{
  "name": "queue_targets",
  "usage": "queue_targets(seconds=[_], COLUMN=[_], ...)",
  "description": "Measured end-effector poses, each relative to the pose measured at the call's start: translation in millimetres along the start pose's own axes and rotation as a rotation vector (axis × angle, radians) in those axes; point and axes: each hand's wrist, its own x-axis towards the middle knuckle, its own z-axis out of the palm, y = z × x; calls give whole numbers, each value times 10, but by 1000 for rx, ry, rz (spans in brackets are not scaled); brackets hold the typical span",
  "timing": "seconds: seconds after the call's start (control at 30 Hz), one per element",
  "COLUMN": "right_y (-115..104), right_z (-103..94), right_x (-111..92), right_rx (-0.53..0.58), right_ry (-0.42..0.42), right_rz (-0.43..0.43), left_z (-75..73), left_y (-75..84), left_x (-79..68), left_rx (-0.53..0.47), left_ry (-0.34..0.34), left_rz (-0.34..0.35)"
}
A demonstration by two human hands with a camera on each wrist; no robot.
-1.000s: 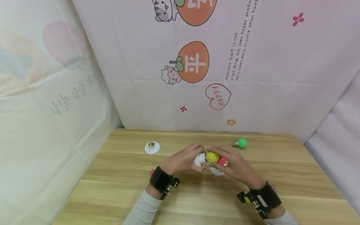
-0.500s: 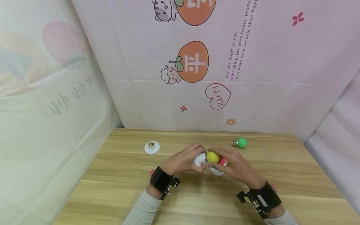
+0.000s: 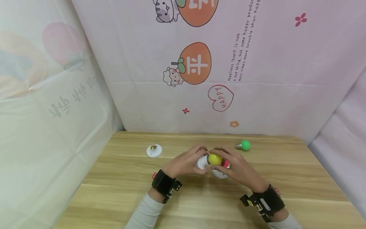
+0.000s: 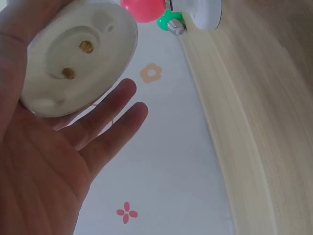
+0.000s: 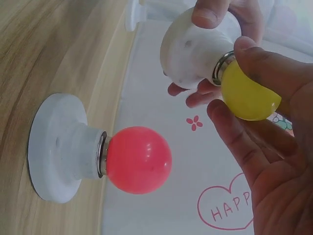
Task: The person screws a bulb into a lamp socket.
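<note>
Within a red heart outline, toward two o'clock on the rear sheet, "HAPPY" is printed. Between one and two o'clock, a caption is read: "Happiness itself is not a bad thing, but some happy…many times more trouble than happ…", cut off above. Toward nine o'clock, faint characters are seen on the side sheet.

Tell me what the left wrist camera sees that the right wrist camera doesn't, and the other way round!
Only the left wrist view shows the green bulb, the orange printed flower and the two brass-coloured spots under the held white socket.

Only the right wrist view shows the yellow bulb and the right hand pinching it.

Both show the left hand holding that socket, the red bulb and part of the wooden table.
</note>
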Motion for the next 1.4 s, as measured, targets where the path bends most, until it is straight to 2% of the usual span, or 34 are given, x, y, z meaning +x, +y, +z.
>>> queue_targets(seconds=[0.4, 0.67, 0.8, 0.97, 1.23, 1.4], right_y=[-54, -44, -49, -23, 24, 57], right_z=[64, 87, 95, 148, 262, 327], right_x=[98, 104, 113, 127, 144, 133], right_rx=[-9, -26, -28, -24, -32, -97], right_ry=[62, 50, 39, 48, 36, 43], right_rz=[-12, 15, 26, 1, -26, -57], left_z=[5, 5, -12, -33, -56, -73], left_y=[-32, -60, -64, -88, -108, -121], left_x=[-26, -27, -41, -68, -100, -121], left_rx=[26, -1, -20, -37, -48, -28], left_ry=[5, 1, -4, -27, -35, -43], left_rz=[-6, -32, -75, -137, -174, -180])
